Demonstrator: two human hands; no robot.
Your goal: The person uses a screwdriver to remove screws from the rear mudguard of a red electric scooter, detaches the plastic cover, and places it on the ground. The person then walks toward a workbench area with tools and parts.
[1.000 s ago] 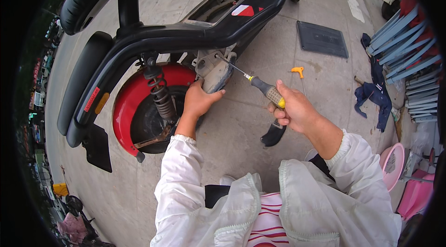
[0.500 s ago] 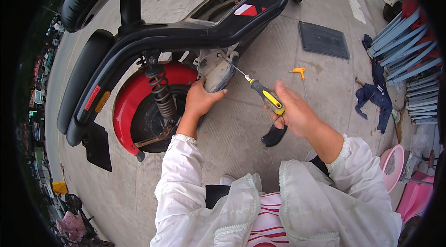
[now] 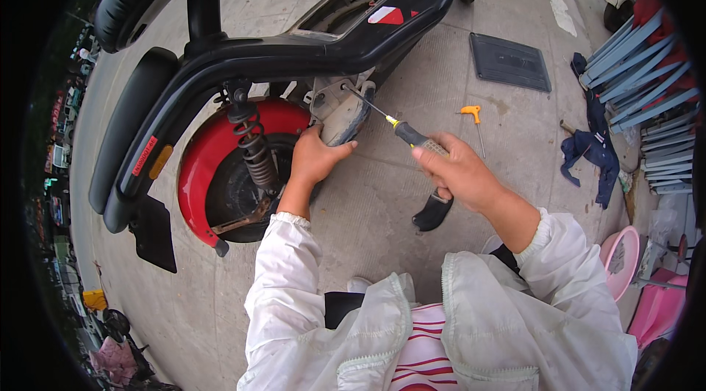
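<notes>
My right hand (image 3: 465,173) is closed round the grey-and-yellow handle of a screwdriver (image 3: 407,130). Its thin shaft slants up and left, with the tip at a screw hole in a grey metal bracket (image 3: 327,94) on the electric scooter (image 3: 294,58). Just below, my left hand (image 3: 315,164) grips the lower end of a dusty grey footrest-like part (image 3: 346,120), thumb along its edge; the other fingers are partly hidden behind. Beside that hand are the red rear fender (image 3: 197,163), the wheel and a coil shock absorber (image 3: 255,148).
On the concrete lie an orange-handled hex key (image 3: 471,111), a black curved piece (image 3: 432,212) and a flat black panel (image 3: 510,61). Farther right are dark blue cloth (image 3: 593,147), stacked folded blue-grey frames (image 3: 640,71) and a pink basin (image 3: 621,262).
My right hand has turned on the screwdriver handle: the thumb, raised before, now lies over it and covers its yellow part. The left hand keeps its grip in place.
</notes>
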